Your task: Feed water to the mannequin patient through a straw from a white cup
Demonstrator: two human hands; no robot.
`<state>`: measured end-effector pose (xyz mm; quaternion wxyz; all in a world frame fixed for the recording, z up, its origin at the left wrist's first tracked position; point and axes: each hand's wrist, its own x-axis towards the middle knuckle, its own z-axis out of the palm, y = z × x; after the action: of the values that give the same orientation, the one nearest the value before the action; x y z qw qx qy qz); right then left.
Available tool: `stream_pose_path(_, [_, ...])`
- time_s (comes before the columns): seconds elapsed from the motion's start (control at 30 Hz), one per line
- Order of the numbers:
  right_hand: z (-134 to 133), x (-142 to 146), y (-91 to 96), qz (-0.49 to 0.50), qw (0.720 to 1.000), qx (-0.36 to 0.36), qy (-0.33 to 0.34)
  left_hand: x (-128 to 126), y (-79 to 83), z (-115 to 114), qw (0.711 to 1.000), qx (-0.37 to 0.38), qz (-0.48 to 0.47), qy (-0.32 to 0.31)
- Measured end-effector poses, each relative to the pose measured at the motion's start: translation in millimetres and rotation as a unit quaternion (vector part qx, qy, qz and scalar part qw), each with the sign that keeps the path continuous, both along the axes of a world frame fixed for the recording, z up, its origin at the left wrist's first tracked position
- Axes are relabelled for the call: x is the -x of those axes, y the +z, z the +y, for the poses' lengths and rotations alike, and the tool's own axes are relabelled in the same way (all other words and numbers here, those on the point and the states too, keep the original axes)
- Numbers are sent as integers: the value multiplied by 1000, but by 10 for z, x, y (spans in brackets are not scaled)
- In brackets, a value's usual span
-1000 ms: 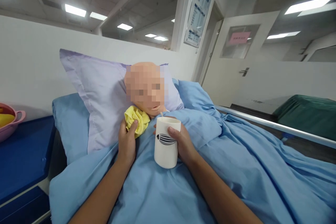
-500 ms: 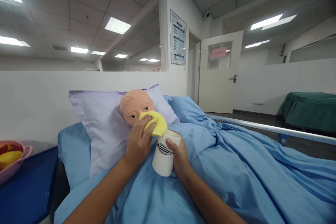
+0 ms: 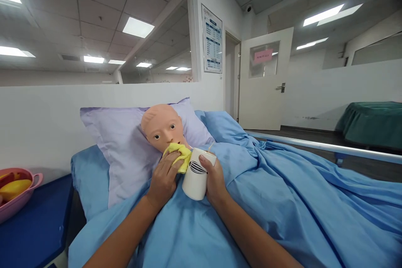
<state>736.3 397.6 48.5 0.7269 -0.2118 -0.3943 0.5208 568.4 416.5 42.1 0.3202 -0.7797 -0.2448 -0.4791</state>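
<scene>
Head view, left hand: The left hand (image 3: 162, 178), at the center of the frame, clasps a yellow cloth (image 3: 184, 153), its fingers bent over the fabric and its thumb hidden from sight.
Yellow cloth: Bunched, it sits at the chin of a mannequin (image 3: 161, 119), just beside the cup's left edge.
Right hand: The right hand (image 3: 216, 182), just right of center and apart from the left, is wrapped around a white cup (image 3: 194, 183), thumb over the front near the rim.
White cup: Marked with a dark striped design, it tilts with its mouth toward the right of the frame; a thin straw (image 3: 210, 146) pokes above the rim.
Bed: The mannequin's head rests on a pale lilac pillow (image 3: 121, 146), left of center, above a blue blanket (image 3: 273, 205) that fills the lower frame.
Bedside: At the lower left, a pink basin (image 3: 15, 210) holding yellow and red items stands on a blue tabletop (image 3: 37, 234).
Background: A door (image 3: 259, 104) with a pink sign (image 3: 263, 56) stands ajar, right of center.
</scene>
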Motion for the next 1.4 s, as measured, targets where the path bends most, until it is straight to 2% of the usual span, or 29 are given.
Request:
stream_pose_path(0.13, [-9, 7, 13, 3, 1000, 4, 3, -20, 172, -35, 1000, -4, 17, -26])
stream_pose_path(0.27, [-26, 11, 37, -6, 1000, -5, -4, -118, 326, 72, 999, -21, 20, 17])
stream_pose_path(0.4, [-24, 7, 39, -7, 1000, -13, -1, -148, 202, 157, 997, -31, 44, 47])
stream_pose_path(0.53, [13, 0, 3, -9, 1000, -3, 2, -108, 27, 89, 999, -12, 13, 41])
stream_pose_path(0.7, [37, -4, -30, -1, 1000, 13, 4, -18, -13, -32, 1000, -9, 18, 16])
stream_pose_path(0.77, [37, -3, -32, 1, 1000, 15, 3, -2, 43, -62, 999, -20, 33, 2])
stream_pose_path(0.87, [37, 2, -24, 3, 1000, 13, 3, -52, 218, -50, 998, -43, 44, -2])
stream_pose_path(0.97, [35, 10, -9, 9, 1000, 4, -2, -164, 392, 53, 996, -57, 59, 21])
stream_pose_path(1.03, [33, 15, -3, 15, 1000, 5, -11, -224, 420, 131, 993, -75, 78, 43])
stream_pose_path(1.2, [36, 12, -12, 15, 1000, 8, 0, -236, 207, 130, 993, -57, 55, 84])
stream_pose_path(1.4, [41, 3, -18, -8, 1000, 4, 5, -170, 15, 9, 997, -18, 13, 77])
